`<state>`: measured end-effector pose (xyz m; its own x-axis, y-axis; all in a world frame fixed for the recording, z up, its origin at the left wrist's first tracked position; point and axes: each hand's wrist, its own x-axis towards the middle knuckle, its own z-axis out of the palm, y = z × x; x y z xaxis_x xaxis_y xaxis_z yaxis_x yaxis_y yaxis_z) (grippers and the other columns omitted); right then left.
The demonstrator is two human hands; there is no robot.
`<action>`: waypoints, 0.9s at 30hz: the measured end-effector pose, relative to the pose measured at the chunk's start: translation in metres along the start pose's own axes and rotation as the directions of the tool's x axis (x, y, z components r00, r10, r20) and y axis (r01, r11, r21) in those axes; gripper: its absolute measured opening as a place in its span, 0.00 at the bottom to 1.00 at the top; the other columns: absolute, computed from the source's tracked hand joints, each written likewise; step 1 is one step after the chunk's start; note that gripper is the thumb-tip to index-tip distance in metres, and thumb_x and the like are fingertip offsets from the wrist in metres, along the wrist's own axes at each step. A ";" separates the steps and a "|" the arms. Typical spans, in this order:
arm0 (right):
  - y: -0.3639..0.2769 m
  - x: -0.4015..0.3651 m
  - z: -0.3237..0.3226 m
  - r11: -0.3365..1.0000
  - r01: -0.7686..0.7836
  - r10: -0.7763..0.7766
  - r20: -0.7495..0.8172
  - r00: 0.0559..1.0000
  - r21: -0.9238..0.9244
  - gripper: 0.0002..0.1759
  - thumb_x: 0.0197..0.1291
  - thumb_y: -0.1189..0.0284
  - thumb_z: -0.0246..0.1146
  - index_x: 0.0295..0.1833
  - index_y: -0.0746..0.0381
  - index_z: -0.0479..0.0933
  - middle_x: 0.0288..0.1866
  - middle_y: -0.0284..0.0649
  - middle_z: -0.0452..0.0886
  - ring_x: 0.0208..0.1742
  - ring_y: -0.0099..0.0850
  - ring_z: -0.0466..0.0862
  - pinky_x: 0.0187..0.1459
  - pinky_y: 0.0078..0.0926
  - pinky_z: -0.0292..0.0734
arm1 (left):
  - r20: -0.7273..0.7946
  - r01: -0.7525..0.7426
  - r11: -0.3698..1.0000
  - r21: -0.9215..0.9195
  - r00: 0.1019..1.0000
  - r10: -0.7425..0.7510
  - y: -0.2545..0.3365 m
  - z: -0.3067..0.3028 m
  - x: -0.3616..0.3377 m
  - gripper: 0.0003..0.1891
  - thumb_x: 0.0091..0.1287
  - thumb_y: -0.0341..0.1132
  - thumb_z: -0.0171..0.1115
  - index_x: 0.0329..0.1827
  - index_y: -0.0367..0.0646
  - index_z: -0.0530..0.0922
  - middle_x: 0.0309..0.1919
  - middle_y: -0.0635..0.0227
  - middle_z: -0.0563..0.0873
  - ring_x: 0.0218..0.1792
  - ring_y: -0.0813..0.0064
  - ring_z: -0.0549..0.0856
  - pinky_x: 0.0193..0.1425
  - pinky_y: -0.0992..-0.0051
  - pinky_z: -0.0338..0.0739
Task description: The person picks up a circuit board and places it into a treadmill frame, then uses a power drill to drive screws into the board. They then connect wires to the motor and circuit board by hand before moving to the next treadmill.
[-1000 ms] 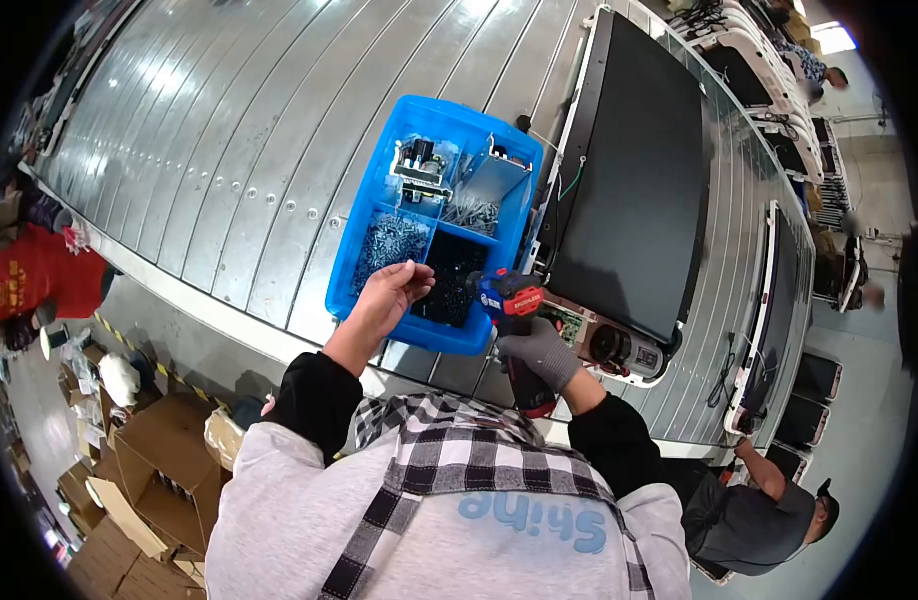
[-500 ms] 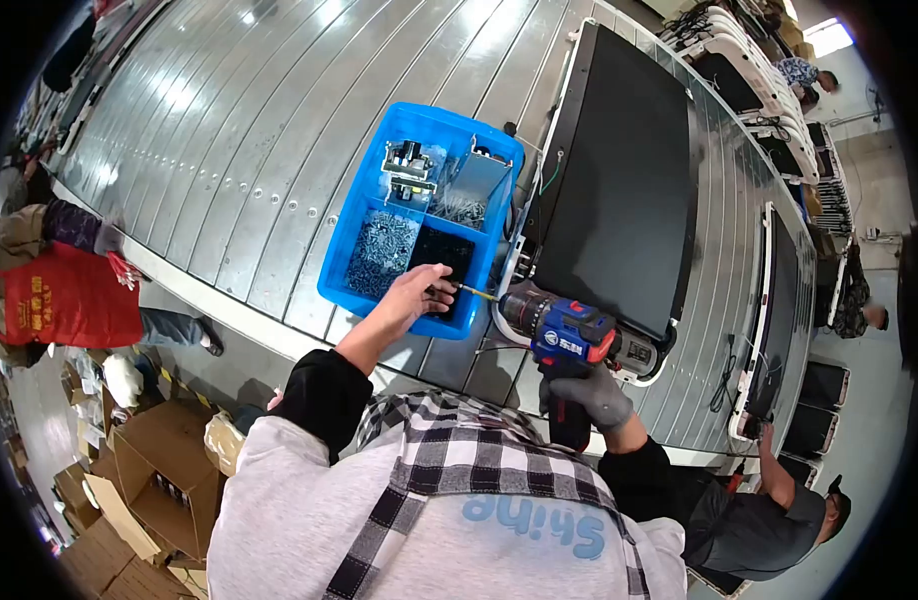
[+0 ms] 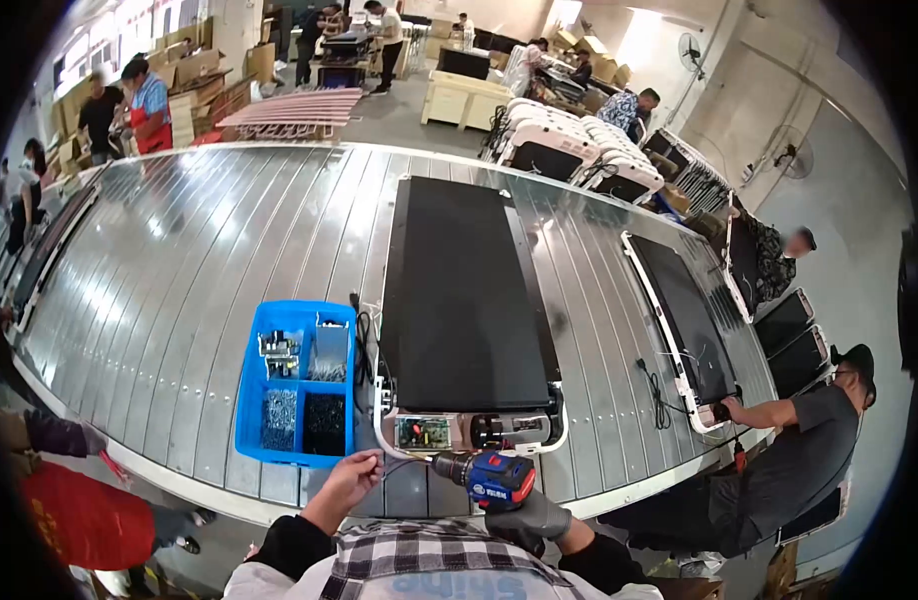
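Our grey-gloved right hand (image 3: 537,518) grips the blue-and-red plastic drill (image 3: 498,479); our bare left hand (image 3: 353,477), curled, contents unclear, should avoid its black chuck (image 3: 451,467).

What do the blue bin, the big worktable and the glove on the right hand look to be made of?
The blue bin: probably moulded plastic, evenly coloured with a slight sheen. The worktable: bare metal, likely steel or aluminium, in ribbed strips with bright reflections. The glove: seemingly knit fabric, dull grey, perhaps coated.
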<state>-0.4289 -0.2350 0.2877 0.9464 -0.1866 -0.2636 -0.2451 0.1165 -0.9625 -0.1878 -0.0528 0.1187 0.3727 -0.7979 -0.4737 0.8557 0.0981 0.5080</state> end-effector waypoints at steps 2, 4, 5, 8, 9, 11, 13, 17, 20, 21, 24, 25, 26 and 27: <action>0.012 -0.011 -0.006 0.990 -0.048 0.052 0.024 0.998 -0.133 0.30 0.50 0.77 0.64 0.61 0.64 0.67 0.53 0.35 0.75 0.53 0.25 0.73 0.58 0.25 0.68 | 0.067 0.010 1.000 -0.003 0.998 -0.010 0.001 0.011 -0.010 0.06 0.68 0.31 0.55 0.39 0.36 0.75 0.29 0.71 0.76 0.28 0.81 0.72 0.31 0.84 0.66; 0.021 -0.019 -0.006 0.989 0.020 -0.019 0.006 1.000 -0.144 0.30 0.49 0.77 0.65 0.61 0.65 0.68 0.52 0.37 0.76 0.53 0.25 0.74 0.57 0.26 0.69 | 0.085 0.025 0.999 0.027 0.996 -0.027 -0.003 0.010 -0.007 0.07 0.68 0.33 0.56 0.36 0.38 0.75 0.28 0.73 0.75 0.27 0.82 0.71 0.30 0.85 0.65; 0.018 -0.022 -0.004 0.989 0.054 -0.054 0.002 0.999 -0.139 0.30 0.49 0.76 0.65 0.60 0.65 0.68 0.52 0.37 0.76 0.53 0.26 0.74 0.58 0.26 0.69 | 0.057 0.021 0.999 0.043 0.998 -0.024 -0.005 0.012 -0.008 0.07 0.68 0.33 0.56 0.36 0.38 0.75 0.27 0.72 0.75 0.27 0.82 0.71 0.30 0.85 0.65; 0.043 -0.023 -0.009 0.998 -0.043 0.044 0.021 0.999 -0.048 0.31 0.49 0.75 0.67 0.61 0.65 0.67 0.52 0.37 0.76 0.54 0.26 0.75 0.58 0.26 0.70 | 0.102 0.013 1.000 0.027 0.995 -0.016 -0.009 0.019 -0.004 0.06 0.68 0.31 0.55 0.35 0.36 0.75 0.28 0.71 0.76 0.28 0.82 0.72 0.32 0.83 0.66; 0.050 -0.022 -0.009 0.998 -0.059 0.060 0.032 0.998 -0.024 0.31 0.49 0.75 0.67 0.61 0.64 0.67 0.52 0.37 0.77 0.54 0.26 0.75 0.58 0.25 0.70 | 0.118 -0.012 0.999 0.051 0.993 0.006 -0.010 0.023 -0.008 0.08 0.69 0.32 0.54 0.37 0.36 0.74 0.29 0.71 0.75 0.29 0.82 0.71 0.34 0.83 0.66; 0.046 -0.027 -0.009 0.995 -0.099 0.099 0.040 0.994 0.005 0.32 0.49 0.75 0.68 0.62 0.64 0.66 0.52 0.37 0.76 0.54 0.26 0.75 0.57 0.25 0.70 | 0.324 0.030 0.999 -0.035 0.946 -0.017 -0.009 0.021 -0.008 0.09 0.70 0.34 0.53 0.38 0.37 0.73 0.30 0.72 0.74 0.30 0.81 0.70 0.35 0.82 0.66; 0.038 -0.028 -0.005 0.996 -0.092 0.091 0.030 0.995 0.021 0.31 0.49 0.75 0.68 0.60 0.63 0.67 0.51 0.37 0.77 0.52 0.25 0.75 0.56 0.25 0.71 | 0.418 0.036 0.999 -0.020 0.908 -0.024 -0.011 0.020 -0.006 0.10 0.72 0.38 0.50 0.40 0.38 0.71 0.30 0.73 0.71 0.31 0.81 0.68 0.37 0.81 0.65; 0.040 -0.025 0.000 1.000 0.019 -0.019 0.000 1.000 -0.015 0.27 0.50 0.76 0.68 0.57 0.62 0.70 0.48 0.36 0.78 0.49 0.25 0.76 0.54 0.26 0.73 | 0.252 -0.010 0.997 0.082 0.968 -0.011 -0.006 0.050 -0.025 0.11 0.74 0.39 0.47 0.38 0.41 0.69 0.29 0.74 0.70 0.30 0.81 0.66 0.35 0.81 0.64; 0.036 -0.025 0.002 0.999 0.000 0.000 -0.014 1.000 -0.032 0.28 0.50 0.75 0.68 0.58 0.62 0.70 0.49 0.37 0.78 0.49 0.25 0.76 0.54 0.26 0.73 | 0.250 0.000 0.998 0.060 0.968 -0.015 -0.004 0.054 -0.029 0.12 0.74 0.40 0.46 0.37 0.41 0.68 0.29 0.73 0.70 0.30 0.81 0.67 0.35 0.81 0.64; 0.034 -0.025 0.003 0.999 -0.025 0.025 -0.021 0.999 -0.032 0.28 0.50 0.75 0.68 0.58 0.62 0.70 0.49 0.37 0.78 0.49 0.26 0.76 0.54 0.26 0.73 | 0.264 0.017 0.999 0.031 0.964 -0.024 -0.007 0.048 -0.023 0.12 0.74 0.41 0.46 0.38 0.41 0.68 0.29 0.73 0.70 0.30 0.81 0.67 0.35 0.81 0.64; 0.041 -0.027 -0.004 0.999 -0.035 0.037 0.039 0.999 -0.034 0.36 0.51 0.75 0.68 0.66 0.64 0.62 0.57 0.40 0.74 0.56 0.27 0.74 0.60 0.26 0.69 | 0.304 0.046 0.999 -0.026 0.952 -0.036 -0.013 0.041 -0.016 0.13 0.74 0.42 0.46 0.38 0.41 0.68 0.29 0.72 0.71 0.30 0.81 0.68 0.34 0.82 0.65; 0.041 -0.028 -0.008 0.997 -0.083 0.083 0.053 0.995 -0.001 0.35 0.51 0.75 0.68 0.65 0.64 0.63 0.57 0.40 0.74 0.56 0.27 0.74 0.60 0.26 0.69 | 0.317 0.051 0.998 -0.039 0.948 -0.036 -0.013 0.043 -0.016 0.13 0.73 0.43 0.46 0.38 0.41 0.68 0.29 0.72 0.71 0.30 0.81 0.68 0.34 0.82 0.65; 0.046 -0.027 -0.011 0.999 -0.048 0.048 0.058 0.997 0.003 0.34 0.51 0.75 0.68 0.64 0.65 0.64 0.57 0.40 0.74 0.56 0.27 0.74 0.60 0.26 0.69 | 0.291 0.015 1.000 0.024 0.957 -0.022 -0.014 0.047 -0.018 0.13 0.73 0.43 0.46 0.39 0.42 0.68 0.29 0.72 0.71 0.30 0.81 0.68 0.33 0.82 0.64; 0.053 -0.027 -0.014 1.000 -0.015 0.014 0.062 0.998 0.007 0.34 0.51 0.75 0.68 0.64 0.65 0.64 0.57 0.40 0.74 0.56 0.27 0.74 0.60 0.26 0.69 | 0.259 0.012 1.000 0.024 0.966 -0.018 -0.016 0.049 -0.015 0.13 0.73 0.43 0.48 0.38 0.41 0.68 0.29 0.70 0.72 0.29 0.81 0.68 0.32 0.82 0.65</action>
<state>-0.4703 -0.2373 0.2432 0.9541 -0.1238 -0.2728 -0.2575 0.1260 -0.9580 -0.2247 -0.0711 0.1530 0.2519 -0.9263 -0.2803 0.8513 0.0744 0.5194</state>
